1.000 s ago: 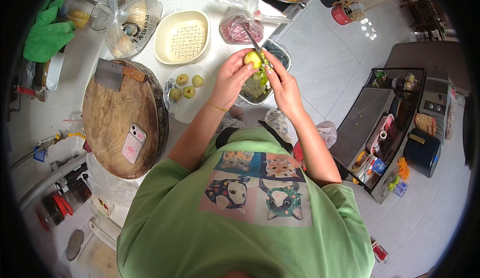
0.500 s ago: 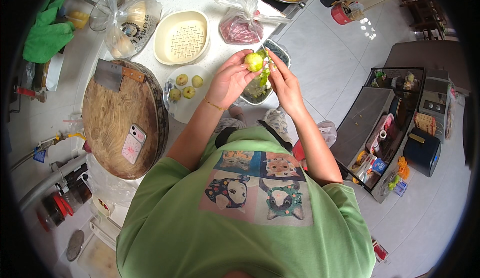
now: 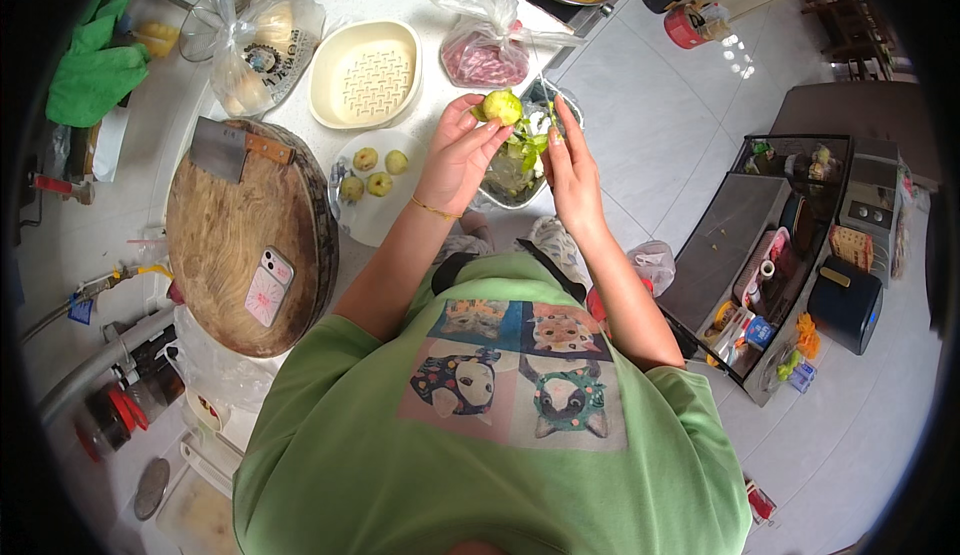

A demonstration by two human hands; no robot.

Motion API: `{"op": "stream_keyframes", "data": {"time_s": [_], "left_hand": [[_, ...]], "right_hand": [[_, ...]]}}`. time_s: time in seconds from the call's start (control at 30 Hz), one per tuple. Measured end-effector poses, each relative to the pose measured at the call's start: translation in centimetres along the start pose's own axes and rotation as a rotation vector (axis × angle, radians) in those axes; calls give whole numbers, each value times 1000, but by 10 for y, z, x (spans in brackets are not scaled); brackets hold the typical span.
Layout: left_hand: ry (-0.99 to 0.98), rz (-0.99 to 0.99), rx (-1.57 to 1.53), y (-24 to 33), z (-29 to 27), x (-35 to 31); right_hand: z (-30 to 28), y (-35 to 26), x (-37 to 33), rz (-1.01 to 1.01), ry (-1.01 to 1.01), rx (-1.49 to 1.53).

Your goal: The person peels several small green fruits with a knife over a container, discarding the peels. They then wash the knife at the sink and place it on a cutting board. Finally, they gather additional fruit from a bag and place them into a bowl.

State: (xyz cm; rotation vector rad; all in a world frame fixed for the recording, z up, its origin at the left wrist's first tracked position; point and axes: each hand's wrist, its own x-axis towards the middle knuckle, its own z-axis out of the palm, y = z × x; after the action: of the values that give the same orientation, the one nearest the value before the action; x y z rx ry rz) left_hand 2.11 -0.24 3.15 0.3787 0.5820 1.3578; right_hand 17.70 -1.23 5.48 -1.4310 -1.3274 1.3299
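I log the operator's outfit as follows. The upper garment is a loose light-green T-shirt (image 3: 440, 485) with short sleeves (image 3: 312, 380) in the same fabric. A square print (image 3: 513, 375) on the front is divided into four panels, coloured blue, dark navy, pink and pale grey; each panel bears an animal head, inverted as I view it. The left hand (image 3: 455, 155) is fitted with a thin gold-coloured bracelet (image 3: 437, 213) at the wrist. Beyond the shirt, I identify pale patterned fabric (image 3: 553, 241) and black material (image 3: 453, 277), type indeterminate.
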Motion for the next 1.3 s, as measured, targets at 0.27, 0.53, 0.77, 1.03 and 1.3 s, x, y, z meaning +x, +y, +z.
{"op": "stream_keyframes", "data": {"time_s": [0.27, 0.53, 0.77, 1.03, 1.3], "left_hand": [[59, 57, 192, 3, 6, -4], [55, 63, 273, 3, 2, -4], [67, 66, 332, 2, 2, -5], [28, 50, 329, 5, 0, -5], [-48, 10, 339, 13, -5, -2]], "right_hand": [[-1, -18, -11, -163, -122, -401], [-6, -21, -8, -171, -165, -468], [-6, -22, -7, -202, -143, -490], [-3, -16, -5, -134, -153, -258], [-3, -8, -1, -93, -175, -100]]}}
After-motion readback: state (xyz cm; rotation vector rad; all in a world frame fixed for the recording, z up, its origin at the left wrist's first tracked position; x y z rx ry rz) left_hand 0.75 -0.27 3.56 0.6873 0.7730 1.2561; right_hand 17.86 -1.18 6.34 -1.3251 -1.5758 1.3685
